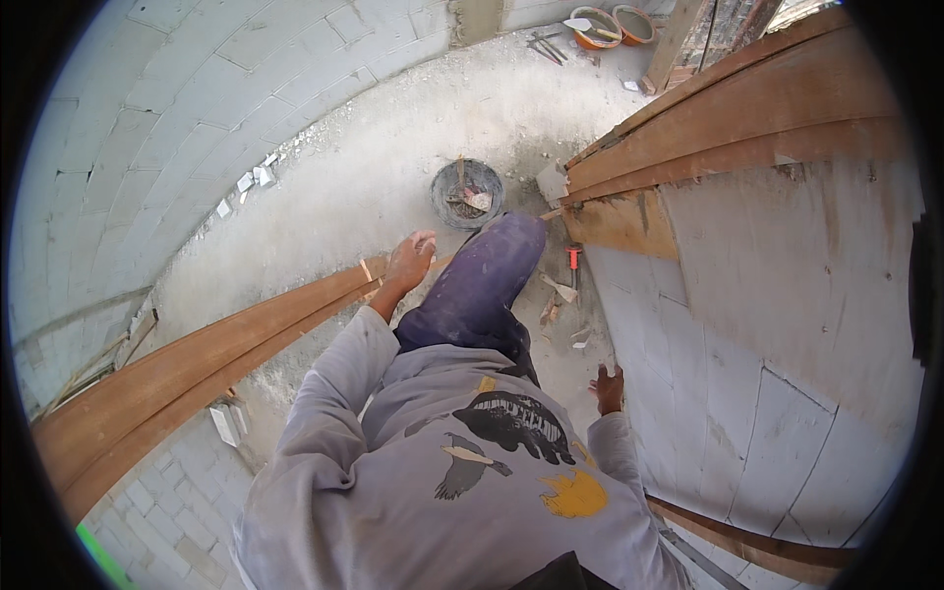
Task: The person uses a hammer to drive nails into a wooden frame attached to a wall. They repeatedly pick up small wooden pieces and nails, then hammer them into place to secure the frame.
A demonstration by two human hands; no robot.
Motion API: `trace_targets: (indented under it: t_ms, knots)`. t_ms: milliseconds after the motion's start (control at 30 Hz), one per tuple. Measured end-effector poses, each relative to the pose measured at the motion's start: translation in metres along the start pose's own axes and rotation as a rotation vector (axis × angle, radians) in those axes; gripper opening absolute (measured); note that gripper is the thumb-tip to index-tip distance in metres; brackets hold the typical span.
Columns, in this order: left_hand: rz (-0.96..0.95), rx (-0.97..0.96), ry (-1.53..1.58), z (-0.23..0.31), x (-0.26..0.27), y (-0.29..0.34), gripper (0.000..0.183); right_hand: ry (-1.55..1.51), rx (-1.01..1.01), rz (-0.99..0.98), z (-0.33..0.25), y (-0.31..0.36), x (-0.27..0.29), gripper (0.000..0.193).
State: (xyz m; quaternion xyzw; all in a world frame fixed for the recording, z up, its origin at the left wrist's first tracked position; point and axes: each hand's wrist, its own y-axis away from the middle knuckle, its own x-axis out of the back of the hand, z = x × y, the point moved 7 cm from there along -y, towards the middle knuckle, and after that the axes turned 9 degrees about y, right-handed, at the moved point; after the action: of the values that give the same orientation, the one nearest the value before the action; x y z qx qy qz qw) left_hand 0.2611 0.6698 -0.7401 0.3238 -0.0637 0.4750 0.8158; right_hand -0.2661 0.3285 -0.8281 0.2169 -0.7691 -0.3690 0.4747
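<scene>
My left hand (411,260) hangs beside my raised knee, just above the end of a brown wooden door frame post (265,329). Its fingers are loosely bent and hold nothing that I can see. Low on the right, my right hand (608,387) is held close to the grey block wall (678,364), fingers apart and empty; whether it touches the wall I cannot tell. A black bucket (439,208) stands on the dusty floor past my knee, with a wooden-handled tool (461,173) and rubble inside. Along the right wall lies a red-handled chisel (574,260).
Two orange bowls (632,24) are at the far right, one with a trowel (580,25) across it. Metal tools (546,47) lie near them. Block fragments (258,177) line the left wall. Brown wooden boards (737,118) run along the right wall.
</scene>
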Motion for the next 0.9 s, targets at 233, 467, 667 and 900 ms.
trace_targets:
  t_ms: [233, 467, 667, 900]
  knots:
    - [-0.014, 0.319, 0.139, -0.08, 0.047, -0.01, 0.047, 0.009, 0.166, -0.211, -0.084, 0.013, -0.043, 0.062]
    - [-0.106, 0.617, 0.413, -0.137, 0.041, -0.052, 0.05, -0.007, 0.324, -0.147, -0.242, 0.014, -0.083, 0.061]
    - [-0.157, 0.863, 0.718, -0.121, 0.074, -0.22, 0.053, -0.264, 0.256, 0.086, -0.377, 0.008, -0.123, 0.078]
    - [-0.185, 0.481, 0.39, 0.006, 0.244, -0.493, 0.06, -0.641, 0.104, 0.462, -0.543, 0.084, -0.115, 0.099]
